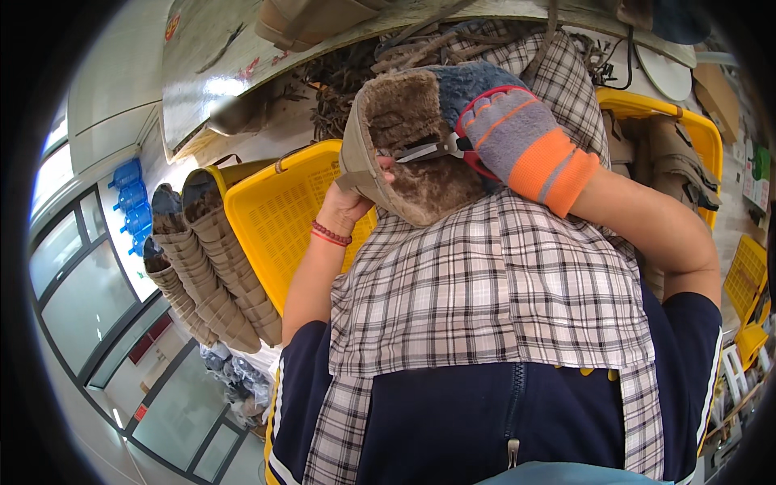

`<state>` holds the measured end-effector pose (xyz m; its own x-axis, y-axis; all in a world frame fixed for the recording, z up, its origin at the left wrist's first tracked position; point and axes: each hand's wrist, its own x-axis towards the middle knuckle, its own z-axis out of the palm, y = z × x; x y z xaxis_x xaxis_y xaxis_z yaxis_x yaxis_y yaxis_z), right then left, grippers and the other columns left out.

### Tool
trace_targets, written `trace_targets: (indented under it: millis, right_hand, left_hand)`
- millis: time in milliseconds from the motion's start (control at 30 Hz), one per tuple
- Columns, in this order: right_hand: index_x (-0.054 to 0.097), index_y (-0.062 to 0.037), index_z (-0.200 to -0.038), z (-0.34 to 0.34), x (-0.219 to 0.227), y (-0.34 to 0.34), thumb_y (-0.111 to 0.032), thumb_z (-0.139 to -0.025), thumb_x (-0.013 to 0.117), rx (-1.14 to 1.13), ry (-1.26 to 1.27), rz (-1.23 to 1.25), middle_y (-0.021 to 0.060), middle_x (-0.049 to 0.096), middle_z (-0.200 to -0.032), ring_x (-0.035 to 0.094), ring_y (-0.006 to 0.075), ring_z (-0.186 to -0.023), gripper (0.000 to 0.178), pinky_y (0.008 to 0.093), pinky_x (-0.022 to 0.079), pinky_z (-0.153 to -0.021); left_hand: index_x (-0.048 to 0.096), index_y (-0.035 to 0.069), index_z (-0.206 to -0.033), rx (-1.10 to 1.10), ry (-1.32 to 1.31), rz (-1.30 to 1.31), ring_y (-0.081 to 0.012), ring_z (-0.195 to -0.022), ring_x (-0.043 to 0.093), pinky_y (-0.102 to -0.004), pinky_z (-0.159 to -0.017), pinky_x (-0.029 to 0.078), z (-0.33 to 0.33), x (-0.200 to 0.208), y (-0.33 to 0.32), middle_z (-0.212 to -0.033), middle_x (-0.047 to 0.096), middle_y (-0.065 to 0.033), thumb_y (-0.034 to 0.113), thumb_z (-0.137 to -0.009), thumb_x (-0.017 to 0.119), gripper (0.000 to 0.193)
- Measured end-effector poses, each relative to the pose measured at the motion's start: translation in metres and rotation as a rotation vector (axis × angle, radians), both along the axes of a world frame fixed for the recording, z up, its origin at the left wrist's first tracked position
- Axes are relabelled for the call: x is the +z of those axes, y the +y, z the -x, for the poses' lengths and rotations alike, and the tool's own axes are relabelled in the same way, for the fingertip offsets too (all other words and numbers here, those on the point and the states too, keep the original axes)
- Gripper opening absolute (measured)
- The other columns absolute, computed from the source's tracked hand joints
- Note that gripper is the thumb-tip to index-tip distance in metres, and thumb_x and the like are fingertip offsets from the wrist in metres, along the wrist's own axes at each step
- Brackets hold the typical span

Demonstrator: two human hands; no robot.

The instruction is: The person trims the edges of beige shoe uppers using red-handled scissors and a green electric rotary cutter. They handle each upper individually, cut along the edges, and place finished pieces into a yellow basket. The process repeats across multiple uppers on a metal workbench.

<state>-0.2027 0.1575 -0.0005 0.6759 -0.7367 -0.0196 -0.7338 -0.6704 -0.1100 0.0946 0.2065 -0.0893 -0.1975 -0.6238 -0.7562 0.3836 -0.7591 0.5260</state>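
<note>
A tan boot upper [443, 194] with brown and blue-grey fur lining rests on my plaid-aproned lap, its opening turned up toward me. My left hand [352, 199], bare and with a red bead bracelet at the wrist, grips its left edge; most of the fingers are hidden behind the tan outer side. Scissors [425, 151] with red handles are in my right hand [517, 139], which wears a grey and orange knit glove. Their blades reach into the fur-lined opening, pointing left; the tips lie close to my left fingers.
Yellow plastic baskets stand on my left [271, 214] and right, the right one holding tan uppers [675, 158]. Tall nested stacks of uppers [230, 263] lean beside the left basket. Ahead is a worktable [218, 77], with dark fur trimmings [330, 113] heaped below its edge.
</note>
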Motion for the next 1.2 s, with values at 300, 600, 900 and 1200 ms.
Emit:
trace_targets:
  millis: [300, 600, 900, 1200]
  right_hand:
    - [0.067, -0.0086, -0.085, 0.009, 0.003, -0.005, -0.025, -0.079, 0.062, -0.045, 0.057, -0.107, 0.0074, 0.065, -0.081, 0.063, 0.0212, -0.077, 0.018, 0.0313, 0.05, -0.064]
    - [0.067, -0.0089, -0.085, 0.016, 0.008, 0.001, -0.026, -0.076, 0.063, -0.055, -0.045, 0.038, 0.0065, 0.064, -0.082, 0.062, 0.0213, -0.079, 0.019, 0.0318, 0.048, -0.069]
    - [0.07, -0.0098, -0.073, -0.012, 0.004, -0.001, -0.017, -0.072, 0.062, -0.03, 0.074, -0.061, 0.0072, 0.066, -0.07, 0.064, 0.0228, -0.068, 0.011, 0.0325, 0.049, -0.057]
    - [0.065, -0.0098, -0.095, 0.038, 0.012, -0.004, -0.052, -0.062, 0.075, -0.102, -0.199, -0.075, 0.0081, 0.068, -0.088, 0.065, 0.0244, -0.075, 0.055, 0.0327, 0.05, -0.065]
  left_hand:
    - [0.068, 0.0, -0.092, 0.005, -0.029, -0.039, -0.0174, -0.079, 0.062, -0.0287, -0.072, 0.053, 0.011, 0.012, -0.004, -0.09, 0.066, -0.0075, -0.014, -0.063, 0.071, 0.032]
    - [0.062, 0.0, -0.105, -0.014, -0.028, 0.044, -0.0216, -0.08, 0.065, -0.0341, -0.072, 0.058, 0.001, -0.006, 0.004, -0.097, 0.064, -0.0117, -0.006, -0.073, 0.069, 0.033]
    - [0.067, -0.001, -0.097, 0.048, 0.014, -0.008, -0.018, -0.081, 0.061, -0.0285, -0.074, 0.052, 0.006, 0.003, 0.003, -0.091, 0.066, -0.0074, -0.014, -0.063, 0.071, 0.037]
    - [0.066, -0.002, -0.098, 0.065, 0.024, 0.003, -0.0185, -0.085, 0.062, -0.0293, -0.075, 0.053, 0.009, 0.008, 0.008, -0.096, 0.066, -0.0094, -0.013, -0.065, 0.069, 0.034]
